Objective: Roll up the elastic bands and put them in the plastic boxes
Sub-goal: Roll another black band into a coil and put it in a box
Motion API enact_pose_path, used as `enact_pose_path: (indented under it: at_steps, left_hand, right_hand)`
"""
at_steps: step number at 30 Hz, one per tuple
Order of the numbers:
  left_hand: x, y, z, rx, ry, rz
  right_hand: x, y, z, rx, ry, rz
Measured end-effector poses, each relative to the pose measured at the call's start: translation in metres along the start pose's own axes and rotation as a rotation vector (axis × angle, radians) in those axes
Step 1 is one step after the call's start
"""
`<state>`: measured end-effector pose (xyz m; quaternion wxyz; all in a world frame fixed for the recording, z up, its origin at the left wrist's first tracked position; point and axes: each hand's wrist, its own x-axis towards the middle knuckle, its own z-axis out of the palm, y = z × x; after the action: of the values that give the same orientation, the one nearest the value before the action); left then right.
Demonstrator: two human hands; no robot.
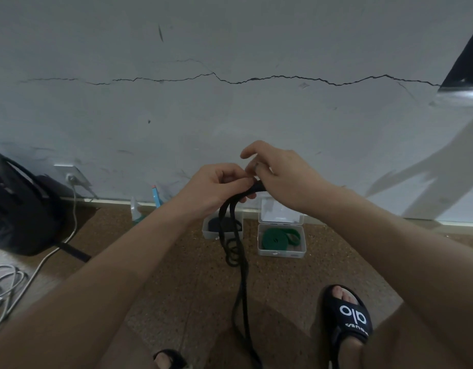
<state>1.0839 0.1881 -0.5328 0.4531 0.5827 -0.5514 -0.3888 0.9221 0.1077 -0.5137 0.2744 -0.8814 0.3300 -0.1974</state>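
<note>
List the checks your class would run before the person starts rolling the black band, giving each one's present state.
1. Left hand grips the black band: ok.
2. Right hand holds the band's top end: ok.
3. Band free of tangles: not ok, loops hang mid-length.
4. Green band already in the right box: ok.
5. Left box has room: cannot tell, something dark lies inside.

Hidden from me: black band (240,283) runs off the bottom edge; left box (206,231) half behind my left hand (216,189); backpack (19,209) cropped.
</note>
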Motion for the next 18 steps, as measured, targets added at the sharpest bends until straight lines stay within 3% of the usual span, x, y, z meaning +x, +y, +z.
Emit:
enact_pose_path:
  at_steps: [4,8,13,18]
  left_hand:
    - [-0.001,0.0,0.003,-0.068,-0.011,-0.003]
    - [-0.002,-0.003,0.002,-0.063,-0.05,-0.008]
    - [-0.01,-0.007,0.003,0.344,-0.108,0.174]
    - [-0.008,-0.008,0.007,0.483,0.001,0.265]
  right_hand:
    - [0.001,-0.006,0.009,0.03,-0.096,0.082]
    - [0.006,-0.006,0.007,0.211,-0.032,0.235]
    - [0.005,-0.002,-0.001,0.449,0.047,0.305]
    - [0.005,-0.002,-0.006,0.626,0.109,0.339]
